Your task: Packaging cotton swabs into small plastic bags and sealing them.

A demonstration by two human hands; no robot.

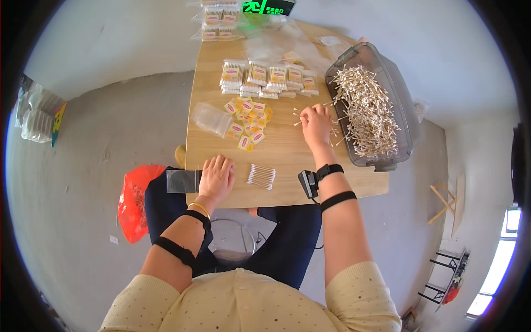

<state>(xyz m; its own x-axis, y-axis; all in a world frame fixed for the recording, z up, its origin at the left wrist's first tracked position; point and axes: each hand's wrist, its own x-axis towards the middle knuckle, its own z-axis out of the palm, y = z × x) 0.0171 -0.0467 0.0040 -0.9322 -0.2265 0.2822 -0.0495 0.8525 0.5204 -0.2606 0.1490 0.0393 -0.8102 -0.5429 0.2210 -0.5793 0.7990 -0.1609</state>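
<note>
My left hand [217, 176] lies palm-down, fingers loose, on the smooth wood-grain table [289, 157]; at its three o'clock sits a ribbed row of slim cotton swabs [261, 176]. My right hand [316, 126] curls, hold unclear, the translucent grey plastic bin [404, 99] heaped at its three o'clock

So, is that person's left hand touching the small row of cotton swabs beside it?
Apart. In the head view, a strip of bare tabletop shows between the left hand and the row of swabs.
</note>
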